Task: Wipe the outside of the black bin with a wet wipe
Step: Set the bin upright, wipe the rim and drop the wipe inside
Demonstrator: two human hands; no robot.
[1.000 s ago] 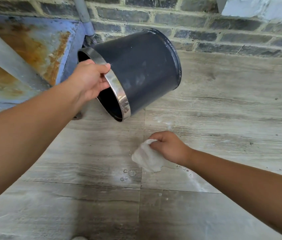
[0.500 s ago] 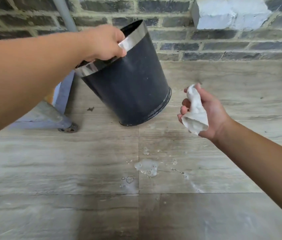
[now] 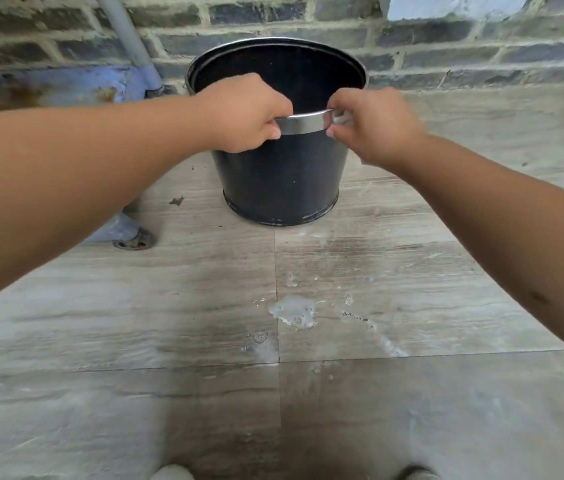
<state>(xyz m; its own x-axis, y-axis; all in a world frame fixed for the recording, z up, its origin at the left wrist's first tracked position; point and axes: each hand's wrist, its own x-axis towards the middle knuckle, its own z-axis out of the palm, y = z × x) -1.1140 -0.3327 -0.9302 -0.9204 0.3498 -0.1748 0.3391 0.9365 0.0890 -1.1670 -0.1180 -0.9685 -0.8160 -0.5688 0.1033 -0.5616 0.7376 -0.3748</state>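
A left hand (image 3: 244, 114) grips the near silver rim of an upright black bin (image 3: 282, 174) standing on the tiled floor (image 3: 412, 271). Just right, the right hand (image 3: 374, 124) pinches a wet wipe (image 3: 340, 116) against that rim.

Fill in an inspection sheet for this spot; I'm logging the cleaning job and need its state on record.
Surface: grey tiled floor, with a foamy wet patch and streaks in front of the bin.
Job's things: black bin upright on the floor; wet wipe bunched against its silver rim band.
Clutter: small dark scrap left of the bin.
Hands: left hand grips the rim; right hand holds the wipe at the rim.
Cables: nothing seen.
Surroundings: brick wall, grey pipe, rusty blue metal frame.
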